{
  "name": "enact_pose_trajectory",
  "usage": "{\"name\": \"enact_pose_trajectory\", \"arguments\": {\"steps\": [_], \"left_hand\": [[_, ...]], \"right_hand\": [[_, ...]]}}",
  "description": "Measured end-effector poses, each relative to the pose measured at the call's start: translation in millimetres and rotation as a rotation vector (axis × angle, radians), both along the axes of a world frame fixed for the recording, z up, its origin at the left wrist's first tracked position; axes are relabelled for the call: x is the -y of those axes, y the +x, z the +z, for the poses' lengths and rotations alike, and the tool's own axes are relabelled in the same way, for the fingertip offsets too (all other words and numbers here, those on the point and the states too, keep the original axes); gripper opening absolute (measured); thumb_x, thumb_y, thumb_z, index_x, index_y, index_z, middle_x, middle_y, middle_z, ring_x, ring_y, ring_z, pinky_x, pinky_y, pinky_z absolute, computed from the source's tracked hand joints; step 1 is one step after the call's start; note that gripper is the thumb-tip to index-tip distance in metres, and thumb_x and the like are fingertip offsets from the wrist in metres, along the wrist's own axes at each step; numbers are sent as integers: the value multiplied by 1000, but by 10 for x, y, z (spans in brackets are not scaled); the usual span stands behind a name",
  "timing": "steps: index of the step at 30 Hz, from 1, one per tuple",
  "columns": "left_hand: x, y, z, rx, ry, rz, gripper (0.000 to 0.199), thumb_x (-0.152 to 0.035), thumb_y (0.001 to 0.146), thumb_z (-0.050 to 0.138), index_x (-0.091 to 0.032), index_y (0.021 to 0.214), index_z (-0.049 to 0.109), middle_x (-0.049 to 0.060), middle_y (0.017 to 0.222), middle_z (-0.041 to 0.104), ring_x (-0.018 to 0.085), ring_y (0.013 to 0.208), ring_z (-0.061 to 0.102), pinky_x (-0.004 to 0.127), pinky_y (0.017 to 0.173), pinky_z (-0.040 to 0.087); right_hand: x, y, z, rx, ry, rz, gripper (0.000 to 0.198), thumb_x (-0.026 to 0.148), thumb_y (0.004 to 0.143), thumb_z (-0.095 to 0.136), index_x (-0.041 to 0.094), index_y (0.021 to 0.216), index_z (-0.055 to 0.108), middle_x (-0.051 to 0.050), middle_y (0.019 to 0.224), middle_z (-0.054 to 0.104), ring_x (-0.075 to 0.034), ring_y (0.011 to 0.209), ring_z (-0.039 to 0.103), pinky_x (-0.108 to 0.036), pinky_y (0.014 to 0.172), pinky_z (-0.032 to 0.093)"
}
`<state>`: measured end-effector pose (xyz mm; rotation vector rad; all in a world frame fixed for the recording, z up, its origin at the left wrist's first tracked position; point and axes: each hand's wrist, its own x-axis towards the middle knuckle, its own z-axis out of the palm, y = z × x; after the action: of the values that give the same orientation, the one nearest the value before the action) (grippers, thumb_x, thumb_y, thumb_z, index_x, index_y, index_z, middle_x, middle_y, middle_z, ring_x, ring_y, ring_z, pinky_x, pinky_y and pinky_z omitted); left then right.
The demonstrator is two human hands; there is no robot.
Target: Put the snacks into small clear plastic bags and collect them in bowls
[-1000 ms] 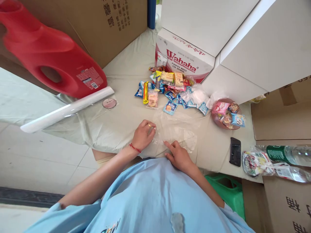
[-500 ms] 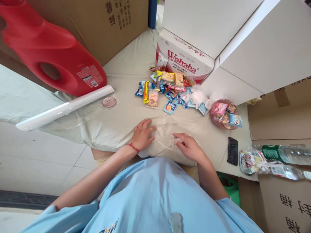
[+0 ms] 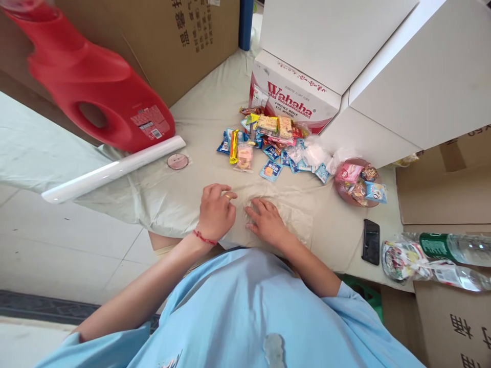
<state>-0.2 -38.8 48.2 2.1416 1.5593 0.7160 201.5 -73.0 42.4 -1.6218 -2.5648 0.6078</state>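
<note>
On the cloth-covered table (image 3: 337, 235), a reddish bowl (image 3: 346, 193) holds wrapped snacks (image 3: 350, 173). The left hand (image 3: 217, 212) has loosely curled fingers; the right hand (image 3: 268, 223) spreads its fingers over clear plastic (image 3: 301, 225).

Lower left: here's pale-grey tiled floor (image 3: 72, 245), dark patterned strip (image 3: 49, 308) cutting across!
Centre: pale cloth-draped counter (image 3: 337, 232).
Light: soft, bright.

Brought the right hand (image 3: 267, 222) leftward, near the centre of the frame, now spread over the clear plastic (image 3: 299, 219); drew the left hand (image 3: 217, 212) slightly farther left, fingers more curled.
</note>
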Motion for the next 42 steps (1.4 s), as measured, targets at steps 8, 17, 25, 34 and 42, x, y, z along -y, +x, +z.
{"name": "enact_pose_trajectory", "arguments": {"steps": [8,17,25,34,42], "left_hand": [[-186,716,-113,88,-148,-177,32,-25,96,44,-17,101,74,14,118,73,28,123,63,50,112,48],[-334,377,-474,-120,-154,-341,56,-39,87,67,-18,138,62,17,160,49,33,153,39,58,127,25],[-300,210,-468,-295,-243,-518,118,-68,67,81,-23,164,30,17,174,18,38,162,11,63,128,-2],[-263,219,-462,-335,-247,-521,130,-71,59,83,-22,165,26,18,175,11,40,163,1,62,127,-6],[-281,223,-504,-313,-240,-535,126,-69,62,82,-21,165,27,20,175,12,41,162,1,64,126,-7]], "right_hand": [[119,-53,-94,-27,-23,-56,52,24,98,59,14,149,57,-20,155,51,-32,152,35,-53,127,26],[-450,491,306,-294,-118,-131,36,29,105,44,30,129,71,-4,124,74,-22,113,69,-38,100,54],[-2470,822,321,8,421,-654,76,52,91,64,8,149,42,-27,144,50,-40,136,42,-59,113,35],[-2009,861,595,-90,491,-517,44,28,94,49,16,136,53,-18,132,59,-33,126,50,-53,112,38],[-202,785,250,-311,66,-2,35,32,94,58,25,128,60,-13,135,62,-29,128,56,-49,109,45]]}}
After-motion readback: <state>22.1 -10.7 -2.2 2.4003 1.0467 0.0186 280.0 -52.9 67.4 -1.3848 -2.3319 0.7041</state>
